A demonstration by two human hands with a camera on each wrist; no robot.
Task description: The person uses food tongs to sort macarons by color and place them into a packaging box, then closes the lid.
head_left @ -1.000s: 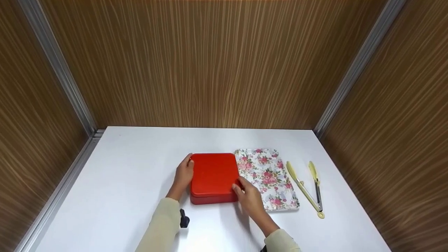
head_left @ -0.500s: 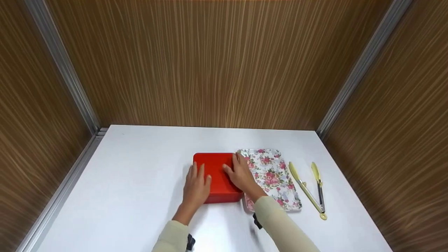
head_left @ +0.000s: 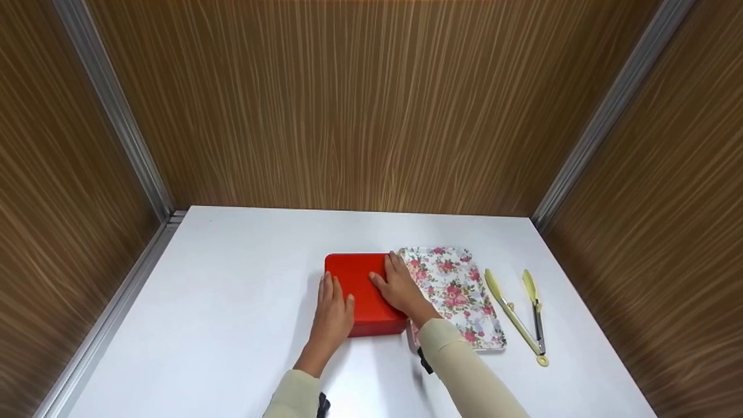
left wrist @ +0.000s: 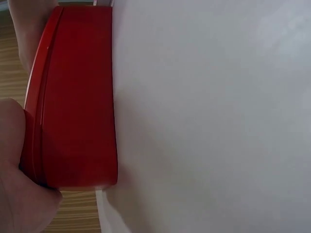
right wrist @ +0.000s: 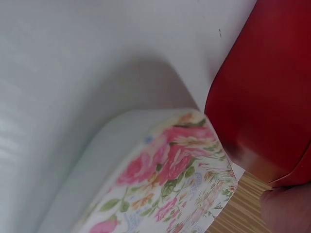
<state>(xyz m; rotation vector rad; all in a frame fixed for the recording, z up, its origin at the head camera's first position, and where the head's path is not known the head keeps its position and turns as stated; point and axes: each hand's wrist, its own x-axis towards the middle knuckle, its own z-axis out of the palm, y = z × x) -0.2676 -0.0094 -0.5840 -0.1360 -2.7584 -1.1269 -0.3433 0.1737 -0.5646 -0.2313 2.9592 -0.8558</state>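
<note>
A red lidded box [head_left: 360, 284] sits near the middle of the white table [head_left: 244, 278]. Its lid seam [left wrist: 45, 97] runs along the side in the left wrist view. My left hand [head_left: 332, 316] lies over the front left corner, fingers extended along the left edge and thumb on the lid. My right hand [head_left: 403, 290] rests across the right edge, with its fingers reaching toward the far right corner and its thumb on the lid. The inside of the box is hidden. Right beside the box is a flowered tray [head_left: 455, 296], partly covered by my right forearm.
Yellow-tipped tongs [head_left: 516, 319] lie spread on the table, right of the tray. Wood-grain panels [head_left: 371, 104] enclose the back and sides, with metal posts [head_left: 603, 116] at the corners.
Both hands have left their grip on the box's sides and now rest over its lid edges. The right hand went farther back, the left came forward. The view has shifted slightly.
</note>
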